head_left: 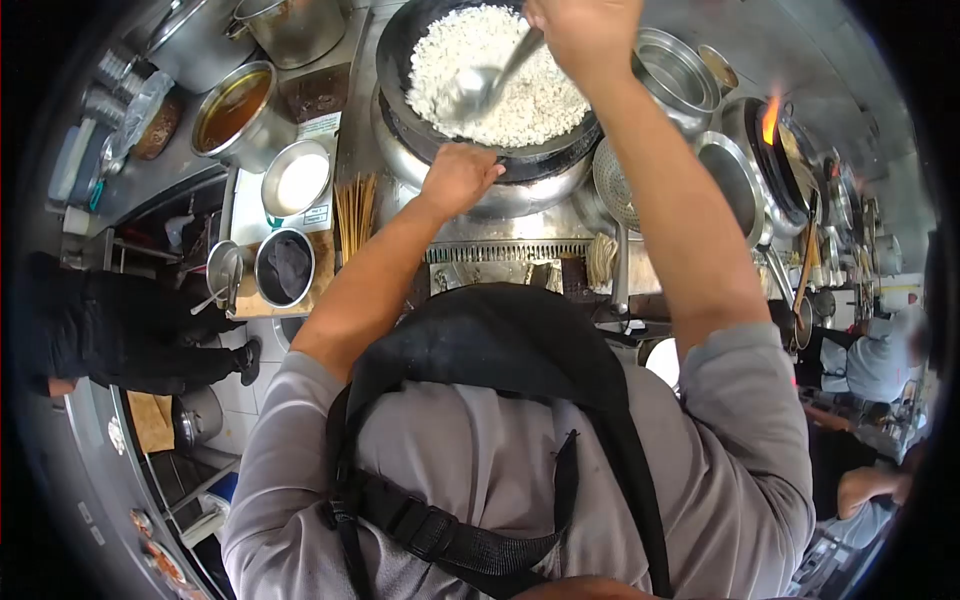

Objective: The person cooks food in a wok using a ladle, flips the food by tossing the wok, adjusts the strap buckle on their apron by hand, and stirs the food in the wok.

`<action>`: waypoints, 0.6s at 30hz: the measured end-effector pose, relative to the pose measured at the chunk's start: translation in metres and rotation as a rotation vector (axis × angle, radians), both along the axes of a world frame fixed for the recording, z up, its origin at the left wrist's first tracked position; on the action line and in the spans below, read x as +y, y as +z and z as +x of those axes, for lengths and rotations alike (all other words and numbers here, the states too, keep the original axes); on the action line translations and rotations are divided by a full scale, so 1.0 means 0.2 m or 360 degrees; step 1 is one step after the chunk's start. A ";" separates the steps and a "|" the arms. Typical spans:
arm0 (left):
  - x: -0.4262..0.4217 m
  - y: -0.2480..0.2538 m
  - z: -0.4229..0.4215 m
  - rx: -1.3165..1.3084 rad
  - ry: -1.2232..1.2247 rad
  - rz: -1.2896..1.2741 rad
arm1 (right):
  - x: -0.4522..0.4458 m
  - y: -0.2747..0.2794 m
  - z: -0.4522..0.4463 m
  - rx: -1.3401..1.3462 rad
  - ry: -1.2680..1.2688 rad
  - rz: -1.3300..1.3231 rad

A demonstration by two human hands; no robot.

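Observation:
A large dark wok (392, 70) full of white rice (540, 98) sits on the steel stove ring (530, 200) in front of me. My left hand (460, 180) is closed on the wok's near rim. My right hand (590, 35), raised over the far right side of the wok, is wrapped round the handle of a ladle (478, 88). The ladle slants down to the left, its bowl in the rice and slightly blurred. Part of the right hand is cut off by the top edge of the view.
A perforated skimmer (612, 185) and metal bowls (678, 75) lie right of the wok. Flame (771, 120) rises by another wok at the right. Bamboo sticks (356, 215), a white-filled bowl (297, 180) and a soup pot (235, 115) stand left. Other people (110, 325) stand on both sides.

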State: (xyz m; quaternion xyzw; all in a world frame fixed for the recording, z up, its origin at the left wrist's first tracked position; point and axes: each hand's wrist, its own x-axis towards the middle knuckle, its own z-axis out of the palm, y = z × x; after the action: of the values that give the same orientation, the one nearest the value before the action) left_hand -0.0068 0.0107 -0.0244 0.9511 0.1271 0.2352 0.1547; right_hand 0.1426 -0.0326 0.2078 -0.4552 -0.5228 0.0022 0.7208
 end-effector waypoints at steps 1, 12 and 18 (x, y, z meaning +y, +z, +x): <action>0.02 0.00 0.01 0.0016 -0.0001 -0.0007 | 0.02 0.03 0.07 0.0031 0.0095 -0.0032; 0.01 -0.05 0.01 -0.0064 -0.0034 -0.0008 | -0.17 0.27 0.19 0.0463 -0.0162 -0.0167; 0.00 0.01 0.02 -0.0089 0.0057 -0.0059 | -0.23 -0.04 0.41 0.0316 -0.0337 -0.0001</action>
State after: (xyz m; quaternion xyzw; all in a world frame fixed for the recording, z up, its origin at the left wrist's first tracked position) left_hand -0.0028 0.0112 -0.0218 0.9387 0.1441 0.2620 0.1717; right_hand 0.2249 -0.0789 0.1999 -0.5056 -0.3980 -0.0287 0.7650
